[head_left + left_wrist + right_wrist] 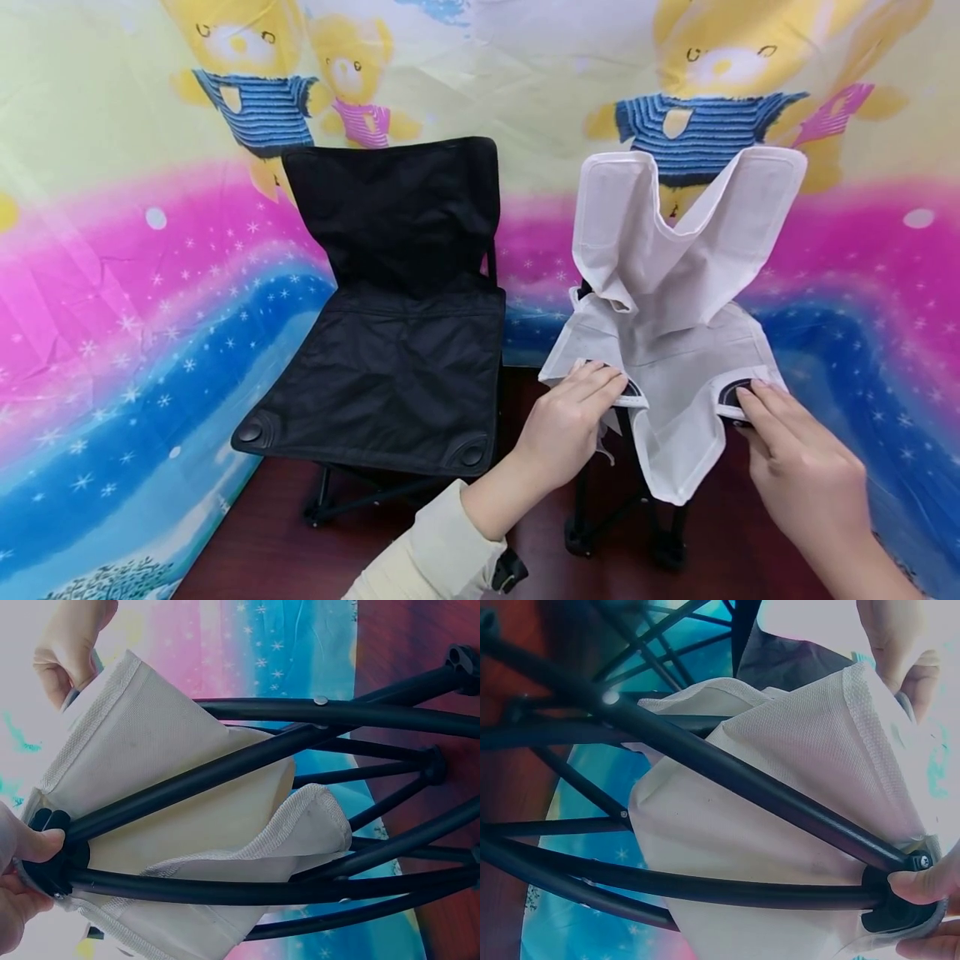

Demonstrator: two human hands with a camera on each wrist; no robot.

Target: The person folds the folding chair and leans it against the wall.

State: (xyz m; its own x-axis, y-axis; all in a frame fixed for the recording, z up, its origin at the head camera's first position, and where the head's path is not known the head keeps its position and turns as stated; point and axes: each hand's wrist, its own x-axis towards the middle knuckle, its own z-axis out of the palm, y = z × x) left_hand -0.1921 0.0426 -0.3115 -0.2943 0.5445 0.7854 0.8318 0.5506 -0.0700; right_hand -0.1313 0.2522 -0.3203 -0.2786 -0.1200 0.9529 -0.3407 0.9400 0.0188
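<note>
A white folding chair (660, 350) stands on the right in the head view, its seat cloth creased and sagging in the middle and its backrest folded into a V. My left hand (567, 425) grips the chair's front left corner, fingers on top over the dark patch. In the left wrist view the thumb (37, 844) presses the black plastic joint (56, 859) from below. My right hand (806, 467) grips the front right corner likewise, with its thumb (922, 883) against the black joint (892, 907). Crossed black leg tubes (195, 784) run beneath the cloth.
A black folding chair (397, 367), fully spread, stands to the left of the white one. Both stand on a dark reddish-brown surface (247, 533). Behind hangs a colourful cloth (540, 100) printed with bears and snowflakes.
</note>
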